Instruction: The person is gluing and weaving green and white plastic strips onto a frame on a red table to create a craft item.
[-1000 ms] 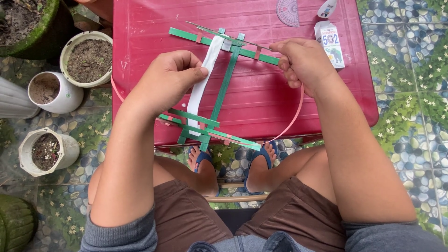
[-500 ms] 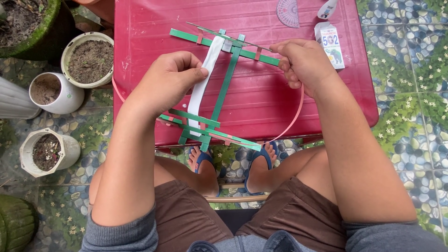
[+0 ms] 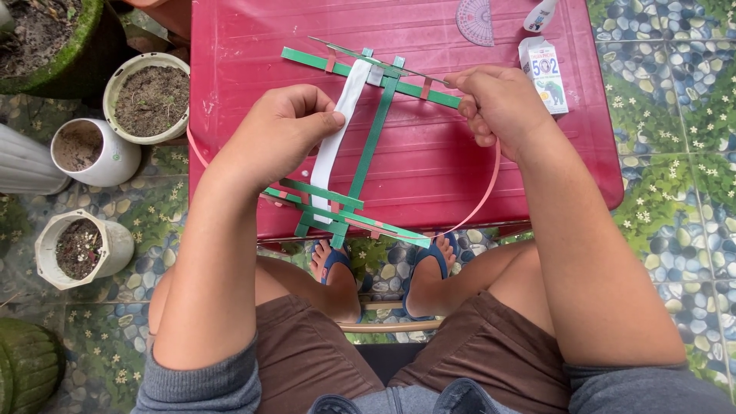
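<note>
On the red plastic tabletop (image 3: 429, 165) lies a lattice of flat strips: a green strip frame (image 3: 373, 138) with two long cross-pieces, one near the far edge and one hanging over the near edge, joined by an upright green strip and a white strip (image 3: 337, 146) running alongside it. The left hand (image 3: 280, 134) is curled closed over the white strip, thumb tip pressed against the forefinger so that it pinches the strip near its middle — a grip that looks meant to keep the band flat against the frame and stop the loose lattice from sliding. The right hand (image 3: 498, 103) is also closed, fingers folded in, nipping the right end of the far green cross-piece together with a thin pink strip (image 3: 483, 199) that bows out in a long curve beneath the wrist and swings back toward the near cross-piece. Holding both ends of the work this way keeps the frame square on the tabletop while the springy pink strip is restrained.

Beyond the right hand stand a small white glue box (image 3: 544, 73) and a clear protractor (image 3: 475, 19) — both set apart from the strips. Left of the tabletop, on the pebble-patterned floor (image 3: 675, 184), sit white pots of soil (image 3: 149, 96). Below the edge, the person's feet in blue sandals (image 3: 437, 261) show between the knees.
</note>
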